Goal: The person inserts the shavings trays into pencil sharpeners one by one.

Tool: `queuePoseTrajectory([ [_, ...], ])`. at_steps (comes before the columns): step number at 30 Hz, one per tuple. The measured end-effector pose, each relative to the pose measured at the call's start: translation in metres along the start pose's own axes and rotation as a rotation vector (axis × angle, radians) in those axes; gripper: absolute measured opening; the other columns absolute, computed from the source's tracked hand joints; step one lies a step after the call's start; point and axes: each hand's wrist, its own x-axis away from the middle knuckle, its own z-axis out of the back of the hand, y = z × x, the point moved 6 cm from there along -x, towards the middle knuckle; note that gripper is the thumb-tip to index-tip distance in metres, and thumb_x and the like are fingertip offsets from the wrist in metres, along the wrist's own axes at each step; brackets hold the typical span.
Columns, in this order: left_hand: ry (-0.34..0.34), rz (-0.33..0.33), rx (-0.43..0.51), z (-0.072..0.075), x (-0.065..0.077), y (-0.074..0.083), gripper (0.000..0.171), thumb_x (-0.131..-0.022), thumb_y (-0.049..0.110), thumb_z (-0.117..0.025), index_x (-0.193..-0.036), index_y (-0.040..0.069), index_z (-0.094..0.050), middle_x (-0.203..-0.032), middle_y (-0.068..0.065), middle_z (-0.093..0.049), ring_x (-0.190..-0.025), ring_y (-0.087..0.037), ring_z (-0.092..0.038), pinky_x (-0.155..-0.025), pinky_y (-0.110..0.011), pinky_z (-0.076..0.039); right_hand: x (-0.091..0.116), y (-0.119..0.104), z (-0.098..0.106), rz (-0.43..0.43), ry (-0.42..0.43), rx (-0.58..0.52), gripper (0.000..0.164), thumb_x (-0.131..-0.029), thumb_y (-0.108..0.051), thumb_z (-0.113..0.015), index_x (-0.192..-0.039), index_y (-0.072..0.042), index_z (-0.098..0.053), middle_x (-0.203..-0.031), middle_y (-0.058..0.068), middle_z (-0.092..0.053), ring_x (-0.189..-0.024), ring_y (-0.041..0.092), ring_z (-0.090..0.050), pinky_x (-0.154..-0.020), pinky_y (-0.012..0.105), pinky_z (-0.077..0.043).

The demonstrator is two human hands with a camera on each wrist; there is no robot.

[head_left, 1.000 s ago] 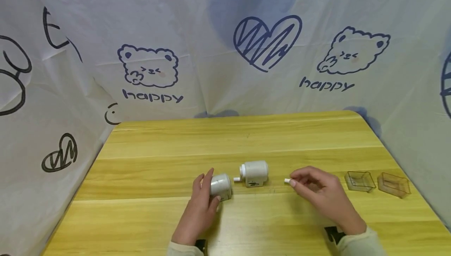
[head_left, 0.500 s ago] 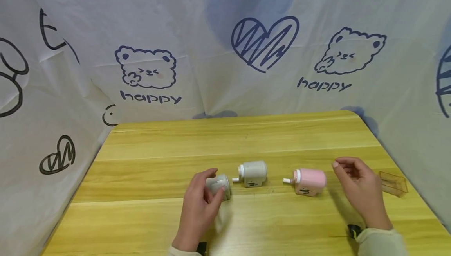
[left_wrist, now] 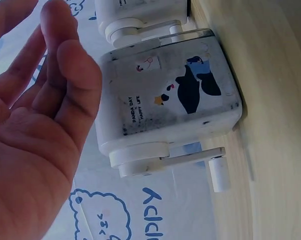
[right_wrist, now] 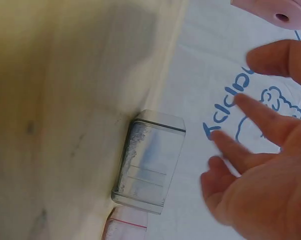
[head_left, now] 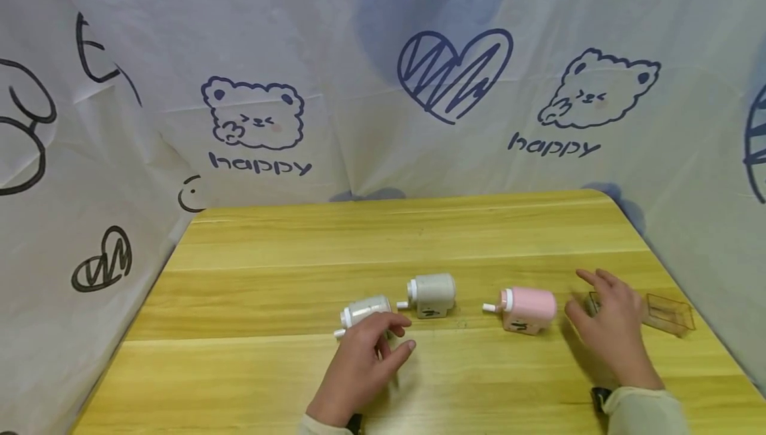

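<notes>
A white crank-handle pencil sharpener [head_left: 366,306] lies nearest my left hand [head_left: 362,363], which overlaps its lower part in the head view. Holding nothing, that hand has relaxed, slightly bent fingers. The left wrist view shows a panda print on this sharpener's body [left_wrist: 165,90]. A second whitish pencil sharpener [head_left: 435,294] sits just to its right, and a pink one [head_left: 531,306] farther right. All their cranks point left. My right hand [head_left: 616,328], fingers spread and holding nothing, is over the area by a clear plastic shavings drawer [right_wrist: 150,165], partly hidden behind it in the head view.
A pinkish-orange see-through drawer [head_left: 669,314] lies beside the clear one, near the right edge of the wooden table [head_left: 287,242]. White cloth with drawings [head_left: 353,89] hangs behind the table and along both sides.
My right hand let go of the pink sharpener's crank knob and moved right toward the drawers. My left hand came off the left sharpener, moving right and nearer me.
</notes>
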Motion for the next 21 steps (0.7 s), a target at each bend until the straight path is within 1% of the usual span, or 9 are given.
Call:
queuePoseTrajectory([
  [2, -0.006, 0.002, -0.002, 0.000, 0.000, -0.001, 0.020, -0.092, 0.032, -0.064, -0.108, 0.021, -0.062, -0.094, 0.007, -0.060, -0.064, -0.001, -0.050, -0.058, -0.021, -0.045, 0.000, 0.003, -0.003, -0.015, -0.031, 0.040, 0.059, -0.087, -0.020, -0.061, -0.138, 0.001, -0.042, -0.139, 0.039, -0.030, -0.124, 0.058, -0.022, -0.098, 0.072, -0.007],
  [5, -0.018, 0.010, -0.001, -0.001, 0.000, -0.002, 0.020, -0.092, 0.033, -0.063, -0.108, 0.020, -0.063, -0.093, 0.006, -0.060, -0.064, -0.001, -0.050, -0.058, -0.022, -0.046, 0.001, 0.009, -0.008, -0.053, -0.098, 0.093, 0.067, -0.088, -0.026, -0.060, -0.143, 0.002, -0.033, -0.139, 0.042, -0.023, -0.125, 0.061, -0.015, -0.095, 0.075, -0.003],
  [9, -0.036, 0.024, 0.002, -0.004, 0.000, -0.005, 0.020, -0.092, 0.033, -0.063, -0.107, 0.019, -0.063, -0.093, 0.002, -0.061, -0.063, 0.000, -0.050, -0.059, -0.021, -0.046, 0.002, 0.015, -0.013, -0.113, -0.194, 0.113, 0.075, -0.091, -0.035, -0.058, -0.146, 0.004, -0.026, -0.141, 0.043, -0.017, -0.125, 0.063, -0.009, -0.092, 0.077, -0.006],
  [11, -0.044, 0.028, 0.003, -0.005, 0.000, -0.006, 0.020, -0.092, 0.033, -0.063, -0.107, 0.019, -0.063, -0.093, 0.000, -0.062, -0.063, 0.000, -0.050, -0.058, -0.021, -0.045, 0.002, 0.016, -0.015, -0.142, -0.236, 0.113, 0.078, -0.091, -0.040, -0.058, -0.146, 0.004, -0.025, -0.142, 0.043, -0.015, -0.126, 0.064, -0.008, -0.089, 0.078, -0.010],
  [13, -0.049, 0.031, 0.002, -0.005, 0.000, -0.007, 0.021, -0.092, 0.034, -0.062, -0.107, 0.019, -0.063, -0.093, 0.000, -0.062, -0.062, 0.000, -0.050, -0.058, -0.021, -0.045, 0.002, 0.016, -0.016, -0.166, -0.275, 0.103, 0.080, -0.091, -0.044, -0.057, -0.146, 0.004, -0.024, -0.143, 0.044, -0.011, -0.126, 0.065, -0.007, -0.088, 0.078, -0.011],
  [17, -0.060, 0.044, -0.004, -0.006, 0.001, -0.007, 0.022, -0.093, 0.035, -0.061, -0.108, 0.019, -0.063, -0.093, 0.000, -0.062, -0.063, -0.001, -0.050, -0.059, -0.022, -0.045, 0.003, 0.016, -0.017, -0.197, -0.313, 0.109, 0.081, -0.091, -0.048, -0.056, -0.145, 0.004, -0.026, -0.143, 0.044, -0.011, -0.125, 0.067, -0.008, -0.088, 0.078, -0.012],
  [21, -0.071, 0.052, 0.001, -0.007, 0.001, -0.008, 0.023, -0.092, 0.036, -0.062, -0.108, 0.019, -0.063, -0.094, 0.000, -0.062, -0.063, -0.001, -0.051, -0.059, -0.022, -0.045, 0.005, 0.017, -0.017, -0.217, -0.323, 0.104, 0.082, -0.091, -0.051, -0.055, -0.146, 0.003, -0.026, -0.144, 0.043, -0.010, -0.124, 0.067, -0.008, -0.087, 0.077, -0.012],
])
